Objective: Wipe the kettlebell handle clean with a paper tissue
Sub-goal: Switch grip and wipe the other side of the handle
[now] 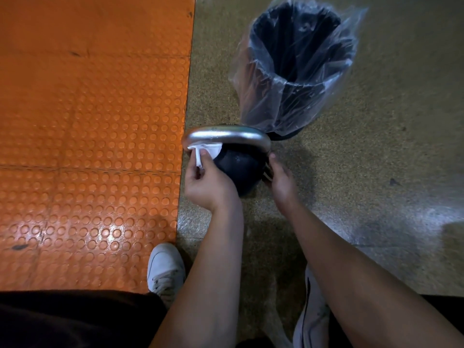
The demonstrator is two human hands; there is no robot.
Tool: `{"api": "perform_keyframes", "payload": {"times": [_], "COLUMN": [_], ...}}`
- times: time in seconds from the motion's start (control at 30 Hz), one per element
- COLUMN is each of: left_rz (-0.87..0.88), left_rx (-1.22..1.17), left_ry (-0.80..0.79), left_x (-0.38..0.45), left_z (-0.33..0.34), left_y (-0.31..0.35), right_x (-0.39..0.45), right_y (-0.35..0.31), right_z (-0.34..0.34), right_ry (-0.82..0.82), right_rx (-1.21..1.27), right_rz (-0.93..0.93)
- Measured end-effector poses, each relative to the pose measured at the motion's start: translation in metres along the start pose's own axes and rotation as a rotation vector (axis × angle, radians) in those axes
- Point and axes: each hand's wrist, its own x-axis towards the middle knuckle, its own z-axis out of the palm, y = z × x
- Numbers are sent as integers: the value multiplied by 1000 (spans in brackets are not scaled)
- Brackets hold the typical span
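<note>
A black kettlebell [239, 167] with a shiny silver handle [226, 136] stands on the speckled floor. My left hand [208, 182] pinches a white paper tissue [207, 150] and presses it against the underside of the handle's left end. On the other side, my right hand [280, 178] rests against the ball just below the handle's right end, fingers curled on it. Part of the tissue is hidden behind the handle and my fingers.
A black waste bin [298, 69] lined with a clear plastic bag stands just behind the kettlebell, touching or nearly so. An orange studded rubber mat [93, 146] covers the floor to the left. My white shoes [164, 268] are planted near the bottom.
</note>
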Motion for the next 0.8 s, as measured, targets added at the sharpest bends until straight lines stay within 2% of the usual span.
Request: {"api": "perform_keyframes", "payload": {"times": [0.1,0.17,0.27,0.4,0.53,0.67,0.73,0.8], "left_rz": [-127,-134,-26,166,213,348,330,169], "left_rx": [-106,-135,-105,-25,44,90,90,63], "left_ry": [-9,-8,2,-9,-40,-88,-135,-107], "left_x": [2,3,0,-2,3,2,-1,1], "left_z": [6,8,5,0,-5,-9,-10,-7], "left_y": [6,8,7,1,-4,-6,-7,-7], "right_x": [1,2,5,6,7,6,7,7], "right_y": [0,0,3,8,8,8,9,10], "right_z": [1,1,-2,0,1,-1,0,-1], "right_ry": [3,-10,-16,19,23,-10,-16,-9], "right_rx": [-25,-3,57,3,11,43,45,32], "right_rz": [-18,-2,2,19,10,5,0,-11]}}
